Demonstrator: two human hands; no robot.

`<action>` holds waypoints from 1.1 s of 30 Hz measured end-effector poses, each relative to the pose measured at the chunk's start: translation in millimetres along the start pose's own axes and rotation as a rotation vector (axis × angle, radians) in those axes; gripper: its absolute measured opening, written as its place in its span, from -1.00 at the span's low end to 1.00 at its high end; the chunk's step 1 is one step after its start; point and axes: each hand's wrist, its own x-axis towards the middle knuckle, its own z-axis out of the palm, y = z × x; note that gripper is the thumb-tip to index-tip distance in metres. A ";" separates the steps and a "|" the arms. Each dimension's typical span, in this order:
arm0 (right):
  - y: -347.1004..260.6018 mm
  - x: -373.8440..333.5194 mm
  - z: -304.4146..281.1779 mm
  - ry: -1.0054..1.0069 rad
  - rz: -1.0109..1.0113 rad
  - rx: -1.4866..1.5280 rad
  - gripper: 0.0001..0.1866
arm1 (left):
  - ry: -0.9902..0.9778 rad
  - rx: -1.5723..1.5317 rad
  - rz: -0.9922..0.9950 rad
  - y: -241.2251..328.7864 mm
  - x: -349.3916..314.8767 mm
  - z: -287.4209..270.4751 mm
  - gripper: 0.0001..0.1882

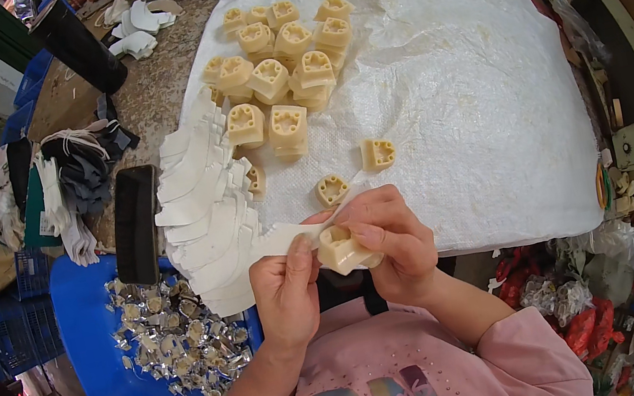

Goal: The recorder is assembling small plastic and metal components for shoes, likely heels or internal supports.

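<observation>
A cream plastic shoe heel, hollowed at the top, is held in front of my chest at the near edge of the white-covered table. My right hand grips it from the right, fingers curled around its side. On the left, my left hand pinches a white flexible strip between thumb and finger. The strip stretches along the heel's far side up to my right fingers. Just beyond my hands lie two loose heels. An overlapping row of curved white strips fans out to the left.
Several cream heels are clustered farther back on the white sheet. A black phone lies left of the strips, above a blue tub of small shiny silver pieces. A dark cylinder stands far left; a grey-green machine is at right.
</observation>
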 end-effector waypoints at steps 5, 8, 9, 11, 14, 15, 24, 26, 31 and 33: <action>1.2 -1.6 1.6 0.035 -0.036 -0.034 -0.50 | -0.030 -0.079 0.021 5.1 -1.1 8.4 -0.65; 1.1 -1.2 1.1 0.040 -0.044 -0.050 -0.50 | -0.042 -0.057 0.044 5.9 -2.7 10.1 -0.65; 1.5 -1.5 0.8 0.038 -0.045 -0.049 -0.50 | -0.053 -0.042 0.055 5.2 -3.6 9.9 -0.65; 1.6 -0.5 0.4 0.037 -0.045 -0.048 -0.50 | -0.064 -0.016 0.080 4.2 -4.7 9.2 -0.64; 1.2 3.2 1.1 0.040 -0.054 -0.053 -0.51 | -0.062 0.061 0.134 4.5 -5.7 12.7 -0.62; 2.0 4.0 2.4 0.051 -0.066 -0.080 -0.52 | -0.049 0.113 0.164 5.7 -6.2 13.9 -0.61; 12.8 5.1 -7.4 -0.041 -0.102 -0.346 -0.67 | -0.088 0.318 0.172 2.8 -1.7 1.5 -0.62; 11.3 5.9 -10.6 -0.046 -0.104 -0.354 -0.69 | -0.005 0.332 0.194 7.0 0.5 2.3 -0.63; -8.4 21.0 -15.9 -0.290 -0.057 -0.572 -0.73 | 0.096 0.554 0.300 10.6 0.3 -2.9 -0.73; -13.3 24.5 -17.3 -0.348 -0.014 -0.580 -0.70 | 0.099 0.622 0.285 7.9 -1.0 -3.5 -0.75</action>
